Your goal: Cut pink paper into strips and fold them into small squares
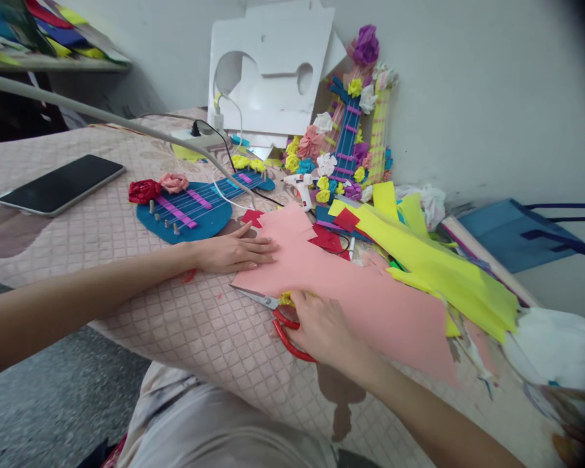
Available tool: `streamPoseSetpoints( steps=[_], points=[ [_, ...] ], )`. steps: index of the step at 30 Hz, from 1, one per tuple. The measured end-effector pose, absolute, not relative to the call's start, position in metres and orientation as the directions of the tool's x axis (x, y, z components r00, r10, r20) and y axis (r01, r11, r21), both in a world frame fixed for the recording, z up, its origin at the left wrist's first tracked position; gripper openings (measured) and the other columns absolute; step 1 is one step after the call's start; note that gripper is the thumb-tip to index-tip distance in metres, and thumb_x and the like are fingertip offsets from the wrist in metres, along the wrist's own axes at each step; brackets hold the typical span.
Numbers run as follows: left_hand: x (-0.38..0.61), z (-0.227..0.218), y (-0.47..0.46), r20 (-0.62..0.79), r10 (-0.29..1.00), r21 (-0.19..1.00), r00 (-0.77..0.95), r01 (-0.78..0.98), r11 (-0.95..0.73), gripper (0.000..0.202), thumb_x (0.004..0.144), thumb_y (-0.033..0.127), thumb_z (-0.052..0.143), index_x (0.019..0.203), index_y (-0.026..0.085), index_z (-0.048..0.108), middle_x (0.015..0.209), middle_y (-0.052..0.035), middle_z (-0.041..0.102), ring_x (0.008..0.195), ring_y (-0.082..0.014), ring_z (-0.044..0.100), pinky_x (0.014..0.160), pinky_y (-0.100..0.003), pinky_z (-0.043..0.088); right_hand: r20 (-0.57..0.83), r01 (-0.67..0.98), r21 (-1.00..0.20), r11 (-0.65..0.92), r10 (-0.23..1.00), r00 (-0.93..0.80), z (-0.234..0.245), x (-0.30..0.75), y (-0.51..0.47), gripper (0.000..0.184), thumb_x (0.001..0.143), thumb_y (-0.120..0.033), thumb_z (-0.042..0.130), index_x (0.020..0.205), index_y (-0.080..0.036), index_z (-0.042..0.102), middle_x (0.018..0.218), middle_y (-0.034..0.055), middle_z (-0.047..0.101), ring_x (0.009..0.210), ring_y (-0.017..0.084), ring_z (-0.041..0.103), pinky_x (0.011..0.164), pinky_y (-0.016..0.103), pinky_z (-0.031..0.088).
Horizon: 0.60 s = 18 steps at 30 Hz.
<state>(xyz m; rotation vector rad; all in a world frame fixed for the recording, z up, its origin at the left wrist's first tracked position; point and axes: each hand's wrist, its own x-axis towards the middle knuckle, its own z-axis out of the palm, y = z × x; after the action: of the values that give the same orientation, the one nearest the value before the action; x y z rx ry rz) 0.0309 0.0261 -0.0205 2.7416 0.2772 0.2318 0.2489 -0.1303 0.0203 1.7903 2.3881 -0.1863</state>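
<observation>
A phone point(63, 185) lies towards the left end of the table point(214, 331). Next comes a blue toy guitar point(209, 218). The left hand point(238, 251) lies flat, fingers slightly spread, on the left end of a pink sheet point(355, 292). Nearer the table's front edge, the right hand point(322, 325) grips scissors point(272, 303), blades by the sheet's left corner. Yellow sheets point(433, 266) lie towards the back right.

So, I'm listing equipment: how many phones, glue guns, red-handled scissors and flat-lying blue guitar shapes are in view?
Phone: 1
Glue gun: 1
Red-handled scissors, in right hand: 1
Flat-lying blue guitar shape: 1
Total: 4
</observation>
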Motion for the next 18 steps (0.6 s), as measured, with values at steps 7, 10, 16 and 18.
streamPoseSetpoints(
  steps=[7, 10, 16, 18],
  points=[
    [0.03, -0.022, 0.026, 0.15, 0.219, 0.384, 0.964, 0.147, -0.912, 0.046, 0.098, 0.028, 0.035, 0.143, 0.033, 0.03, 0.151, -0.0039, 0.028, 0.141, -0.0234, 0.022, 0.112, -0.052, -0.007, -0.178, 0.94, -0.057, 0.337, 0.923, -0.342, 0.018, 0.25, -0.144, 0.029, 0.08, -0.042, 0.061, 0.093, -0.018, 0.055, 0.087, 0.0067, 0.067, 0.08, 0.025, 0.064, 0.062, 0.029, 0.041],
    [0.028, -0.022, 0.027, 0.133, 0.242, 0.363, 0.961, 0.18, -0.914, 0.047, 0.098, 0.03, 0.033, 0.145, 0.028, 0.028, 0.152, -0.0064, 0.025, 0.141, -0.0229, 0.02, 0.113, -0.051, -0.004, -0.192, 0.948, -0.11, 0.299, 0.929, -0.316, 0.016, 0.258, -0.162, 0.024, 0.078, -0.034, 0.062, 0.094, -0.018, 0.055, 0.089, 0.0064, 0.066, 0.083, 0.024, 0.062, 0.067, 0.031, 0.042],
    [0.039, -0.018, 0.025, 0.221, 0.306, 0.353, 0.926, 0.217, -0.91, 0.044, 0.097, 0.028, 0.036, 0.14, 0.02, 0.037, 0.148, -0.0102, 0.035, 0.137, -0.0239, 0.03, 0.113, -0.047, 0.016, -0.195, 0.95, -0.258, 0.174, 0.954, -0.228, 0.016, 0.29, -0.195, 0.021, 0.074, -0.016, 0.06, 0.095, -0.018, 0.056, 0.097, 0.0051, 0.059, 0.094, 0.023, 0.056, 0.081, 0.034, 0.044],
    [0.052, -0.015, 0.019, 0.257, 0.315, 0.332, 0.914, 0.222, -0.917, 0.039, 0.095, 0.027, 0.04, 0.132, 0.017, 0.047, 0.141, -0.0129, 0.045, 0.13, -0.0252, 0.04, 0.109, -0.044, 0.027, -0.212, 0.935, -0.32, 0.155, 0.95, -0.23, 0.019, 0.297, -0.202, 0.027, 0.073, -0.014, 0.062, 0.099, -0.019, 0.056, 0.103, 0.005, 0.057, 0.098, 0.022, 0.053, 0.086, 0.034, 0.043]
  ],
)
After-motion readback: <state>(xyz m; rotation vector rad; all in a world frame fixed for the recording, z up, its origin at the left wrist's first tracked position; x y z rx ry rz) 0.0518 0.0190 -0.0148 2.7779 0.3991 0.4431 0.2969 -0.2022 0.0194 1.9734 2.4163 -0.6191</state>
